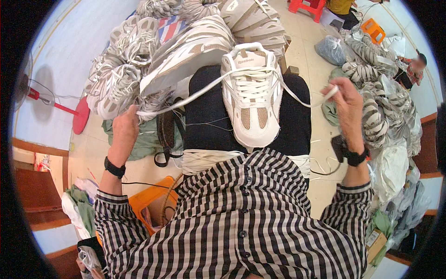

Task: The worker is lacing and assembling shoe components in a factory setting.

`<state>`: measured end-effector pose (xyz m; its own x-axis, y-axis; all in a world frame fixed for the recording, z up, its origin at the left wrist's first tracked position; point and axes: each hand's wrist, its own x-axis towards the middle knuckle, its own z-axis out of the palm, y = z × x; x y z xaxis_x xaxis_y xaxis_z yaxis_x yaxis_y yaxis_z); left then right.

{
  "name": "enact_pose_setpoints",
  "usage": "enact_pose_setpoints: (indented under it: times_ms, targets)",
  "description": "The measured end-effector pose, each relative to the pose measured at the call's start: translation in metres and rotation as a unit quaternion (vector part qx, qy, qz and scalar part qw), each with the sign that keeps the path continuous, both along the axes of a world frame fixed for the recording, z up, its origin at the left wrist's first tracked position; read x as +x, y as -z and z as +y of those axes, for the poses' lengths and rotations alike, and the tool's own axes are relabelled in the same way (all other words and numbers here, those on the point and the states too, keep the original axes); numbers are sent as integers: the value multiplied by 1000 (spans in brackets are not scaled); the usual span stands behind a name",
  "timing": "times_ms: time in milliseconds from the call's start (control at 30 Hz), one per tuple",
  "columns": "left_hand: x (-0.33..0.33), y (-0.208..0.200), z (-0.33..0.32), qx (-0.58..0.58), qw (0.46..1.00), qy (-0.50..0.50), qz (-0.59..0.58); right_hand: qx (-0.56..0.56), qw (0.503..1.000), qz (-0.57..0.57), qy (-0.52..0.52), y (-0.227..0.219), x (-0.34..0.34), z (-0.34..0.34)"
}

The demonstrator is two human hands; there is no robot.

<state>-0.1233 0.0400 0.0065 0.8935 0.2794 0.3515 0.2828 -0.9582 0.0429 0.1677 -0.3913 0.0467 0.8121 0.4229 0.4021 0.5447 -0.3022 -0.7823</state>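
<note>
A white and beige sneaker upper [252,123] lies toe toward me on a black padded surface [204,109]. Its white shoelace [254,84] is threaded in rows across the tongue, and one long end runs out to each side. My left hand [124,128] pinches the left end, which is stretched fairly straight. Closed fingers of my right hand [347,100] grip the other end, with its tip sticking up and a sagging curve toward the upper. Both hands are raised wide apart, clear of the upper. Loose white laces [209,159] lie bundled along the pad's near edge.
Stacked shoe uppers [186,49] crowd the far left, beside the pad. More bundled uppers [374,111] and plastic bags line the right. An orange stool [155,200] stands near my left side, and a red-based fan [81,115] by the wall. Other people sit at the far right.
</note>
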Motion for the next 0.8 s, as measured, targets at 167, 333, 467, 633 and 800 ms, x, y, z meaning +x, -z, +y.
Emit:
enact_pose_setpoints:
  times_ms: [167,333,467,633,800]
  targets:
    - [32,-20,-59,-80,980,144,-114,19,997,-2,-75,-2,-1,76]
    - [84,-27,-104,-280,919,203,-190,122,982,95,-112,17,6,112]
    - [129,-18,-119,-426,864,174,-205,90,991,53,-84,27,6,110]
    - [159,-1,-122,-540,789,130,-262,96,989,61,-90,28,3,112]
    - [166,9,-129,-525,798,104,-277,15,993,-95,-67,15,2,114]
